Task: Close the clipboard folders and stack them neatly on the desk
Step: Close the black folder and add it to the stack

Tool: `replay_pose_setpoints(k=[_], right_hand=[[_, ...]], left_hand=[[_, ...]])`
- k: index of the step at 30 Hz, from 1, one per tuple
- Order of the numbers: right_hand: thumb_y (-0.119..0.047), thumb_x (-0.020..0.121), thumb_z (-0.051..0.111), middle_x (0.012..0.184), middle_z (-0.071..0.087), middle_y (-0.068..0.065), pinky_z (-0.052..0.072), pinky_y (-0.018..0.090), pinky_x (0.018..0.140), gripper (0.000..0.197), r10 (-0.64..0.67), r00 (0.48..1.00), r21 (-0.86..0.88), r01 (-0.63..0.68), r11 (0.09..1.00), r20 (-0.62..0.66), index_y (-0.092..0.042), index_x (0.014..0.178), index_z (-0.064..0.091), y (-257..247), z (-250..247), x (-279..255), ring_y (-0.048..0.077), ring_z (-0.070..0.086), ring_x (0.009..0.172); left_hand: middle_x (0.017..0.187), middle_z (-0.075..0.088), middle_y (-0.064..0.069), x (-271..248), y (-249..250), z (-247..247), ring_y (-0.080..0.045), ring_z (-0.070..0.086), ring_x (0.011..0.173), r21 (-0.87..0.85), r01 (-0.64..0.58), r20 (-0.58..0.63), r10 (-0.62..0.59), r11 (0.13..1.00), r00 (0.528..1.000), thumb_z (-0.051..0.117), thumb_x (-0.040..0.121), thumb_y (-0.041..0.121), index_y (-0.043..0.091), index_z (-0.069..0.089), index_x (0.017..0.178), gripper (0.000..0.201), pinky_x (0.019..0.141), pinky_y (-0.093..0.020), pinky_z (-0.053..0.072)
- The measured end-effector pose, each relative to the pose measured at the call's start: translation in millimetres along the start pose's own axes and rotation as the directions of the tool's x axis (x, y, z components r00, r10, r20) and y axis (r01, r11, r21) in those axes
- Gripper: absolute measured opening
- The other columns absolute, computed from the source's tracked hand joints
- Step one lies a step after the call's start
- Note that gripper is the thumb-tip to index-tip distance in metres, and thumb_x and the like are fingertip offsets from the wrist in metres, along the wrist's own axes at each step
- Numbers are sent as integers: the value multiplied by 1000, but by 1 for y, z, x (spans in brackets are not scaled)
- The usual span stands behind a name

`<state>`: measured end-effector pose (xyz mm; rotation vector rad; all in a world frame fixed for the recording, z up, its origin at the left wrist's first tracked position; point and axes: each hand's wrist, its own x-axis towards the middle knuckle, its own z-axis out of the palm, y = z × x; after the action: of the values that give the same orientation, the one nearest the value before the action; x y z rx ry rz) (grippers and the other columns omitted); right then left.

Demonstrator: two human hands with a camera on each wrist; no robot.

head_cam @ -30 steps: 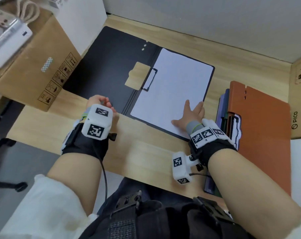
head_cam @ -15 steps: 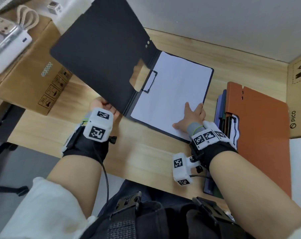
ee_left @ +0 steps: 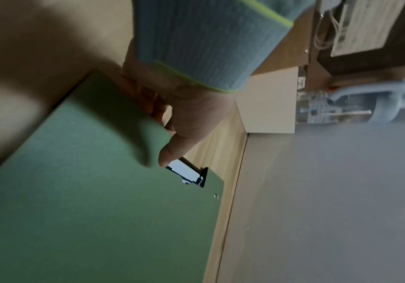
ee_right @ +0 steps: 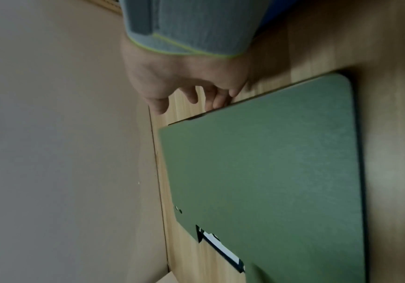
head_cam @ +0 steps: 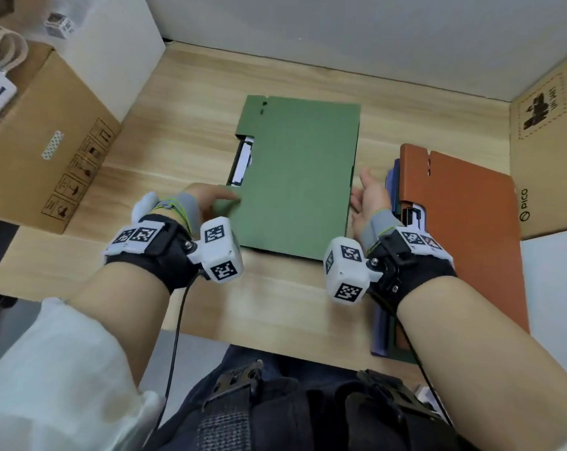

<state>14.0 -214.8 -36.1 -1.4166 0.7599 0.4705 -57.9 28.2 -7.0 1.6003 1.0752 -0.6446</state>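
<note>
A green clipboard folder [head_cam: 296,177] lay closed and flat at the middle of the wooden desk [head_cam: 191,131], its clip [head_cam: 243,161] showing through a notch on the left edge. To its right lay a stack of folders [head_cam: 392,249], an orange folder [head_cam: 464,222] closed on top.

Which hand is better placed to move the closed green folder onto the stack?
Left, probably. The left hand already holds the green folder at its clip edge; the right hand is open beside it, between it and the stack.
</note>
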Motion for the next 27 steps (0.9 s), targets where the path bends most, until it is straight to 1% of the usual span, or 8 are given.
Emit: replay_pose_setpoints(k=[3, 5, 6, 9, 12, 16, 22, 27], right_hand=[[-25, 96, 46, 53, 57, -5, 39, 19, 45, 30, 26, 1000, 18, -26, 1000, -15, -17, 67, 53, 5, 2, -6, 5, 50, 38], [-18, 94, 48, 68, 70, 2, 54, 25, 55, 20, 41, 998, 33, -43, 999, 46, -7, 90, 64, 10, 3, -6, 17, 63, 56], [-17, 94, 47, 92, 70, 6, 58, 36, 73, 26, 28, 998, 19, -29, 999, 63, -4, 112, 61, 13, 5, -5, 24, 66, 76], [-17, 95, 42, 133, 56, 13, 42, 52, 104, 33, -38, 998, -44, 40, 998, 56, -9, 125, 52, 11, 9, -7, 33, 55, 120], [-13, 97, 41, 111, 64, 13, 45, 53, 100, 16, -130, 986, -44, 135, 990, 103, -17, 99, 56, -4, 7, -14, 30, 60, 101], [-5, 97, 40, 84, 60, 4, 49, 48, 88, 25, -207, 960, -27, 216, 976, 190, -17, 83, 57, -27, -6, -14, 23, 56, 75], [-18, 84, 59, 92, 64, 9, 46, 48, 100, 18, -308, 951, -80, 308, 948, 9, -21, 67, 61, -60, -51, -8, 24, 56, 86], [-31, 81, 65, 116, 67, 11, 45, 47, 104, 24, -278, 937, -87, 266, 960, -212, -15, 98, 69, -63, -114, -3, 27, 62, 106]], left_hand=[[82, 64, -16, 8, 1, 1, -28, 63, 70, -20, -26, -77, 25, 999, 997, 71, 78, 23, 0, 53, 105, 39, 76, -38, 52], [103, 61, -18, 12, 3, 2, -32, 62, 90, -21, -66, -108, 63, 998, 992, 75, 74, 25, -5, 52, 119, 59, 93, -48, 49], [107, 58, -18, 12, 5, 3, -31, 60, 92, -24, -68, -113, 65, 997, 991, 75, 74, 24, -7, 51, 123, 62, 94, -48, 48], [108, 56, -17, 12, 8, 5, -29, 58, 85, -92, -95, -115, 84, 991, 990, 71, 79, 23, -6, 51, 127, 60, 85, -41, 47], [111, 61, -19, 9, 14, 6, -30, 59, 83, -168, -112, -119, 93, 979, 989, 70, 78, 24, -2, 56, 124, 55, 88, -43, 50], [80, 59, -9, -10, 37, 11, -17, 62, 50, -237, -238, -39, 235, 942, 971, 62, 86, 15, 12, 60, 80, 7, 50, -23, 53], [39, 60, 8, -44, 85, 34, -7, 58, 34, -310, -504, 39, 540, 806, 841, 44, 95, 9, 18, 52, 79, 20, 42, -13, 47], [44, 64, 6, -73, 106, 90, -7, 64, 40, -208, -544, 290, 583, 813, 759, 48, 94, 11, 18, 53, 77, 20, 45, -17, 52]])
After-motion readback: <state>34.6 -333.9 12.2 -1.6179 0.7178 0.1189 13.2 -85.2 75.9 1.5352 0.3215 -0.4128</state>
